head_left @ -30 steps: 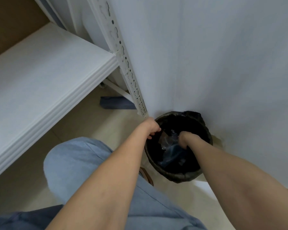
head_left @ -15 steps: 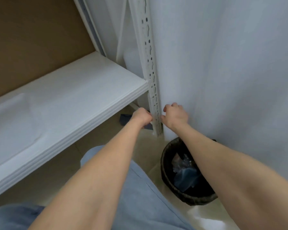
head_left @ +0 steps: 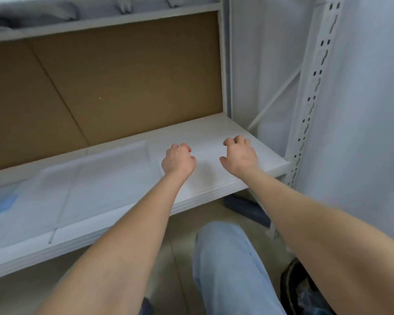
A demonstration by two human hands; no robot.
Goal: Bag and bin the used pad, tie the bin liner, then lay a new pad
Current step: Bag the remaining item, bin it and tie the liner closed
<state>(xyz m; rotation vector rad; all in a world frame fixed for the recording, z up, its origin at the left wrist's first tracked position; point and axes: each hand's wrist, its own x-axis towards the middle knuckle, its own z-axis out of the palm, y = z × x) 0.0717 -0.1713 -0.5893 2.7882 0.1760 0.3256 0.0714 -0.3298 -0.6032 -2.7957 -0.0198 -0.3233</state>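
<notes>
**Hands reach for the shelf as pad change moves on from the bin**

I see both hands stretched out over the white shelf [head_left: 255,142], palms down and side by side. The left hand [head_left: 178,160] has its fingers curled into a loose fist and carries nothing I can make out. The right hand [head_left: 238,155] hovers just beside it, fingers bent like a claw and partly spread, also without anything in them. Whether either hand touches the shelf surface, I cannot tell.

A white pad [head_left: 77,185] lies flat on the shelf to the left of the hands, with a blue patch at its far left edge; the left hand sits just past its near corner. The black-lined bin [head_left: 289,289] stands on the floor at lower right, mostly hidden behind the right forearm, with crumpled bluish plastic showing inside. Its liner looks untied, though little of it is visible.

My reading is that the step in hand concerns the shelf, not the bin: gathering or straightening the pad there. The next move calls for pinching a pad edge with both hands and keeping it flat. The liner knot appears not yet done.
</notes>
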